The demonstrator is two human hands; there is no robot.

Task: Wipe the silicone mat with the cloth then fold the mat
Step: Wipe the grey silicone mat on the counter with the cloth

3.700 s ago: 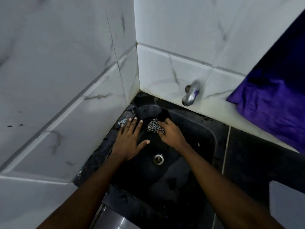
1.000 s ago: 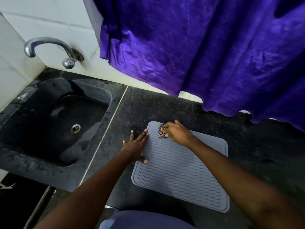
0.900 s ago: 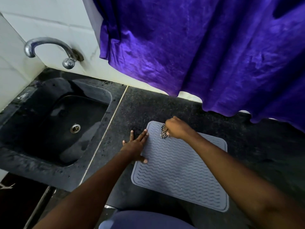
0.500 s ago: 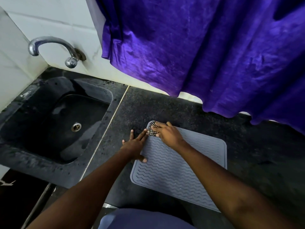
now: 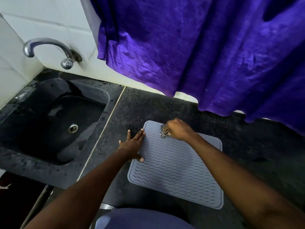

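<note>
silicone mat (image 5: 175, 169) flat on counter (image 5: 148, 104) beside sink (image 5: 54, 123) | right hand (image 5: 179, 130) clenched around checked cloth (image 5: 165, 133) at far edge | left hand (image 5: 132, 144) spread, pinning left edge | risk: mat may skid if pin lifts | cloth has swept right from the far-left corner

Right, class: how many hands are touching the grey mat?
2. The left hand lies flat on the mat's left edge; the right hand presses a checked cloth near its far edge.
</note>
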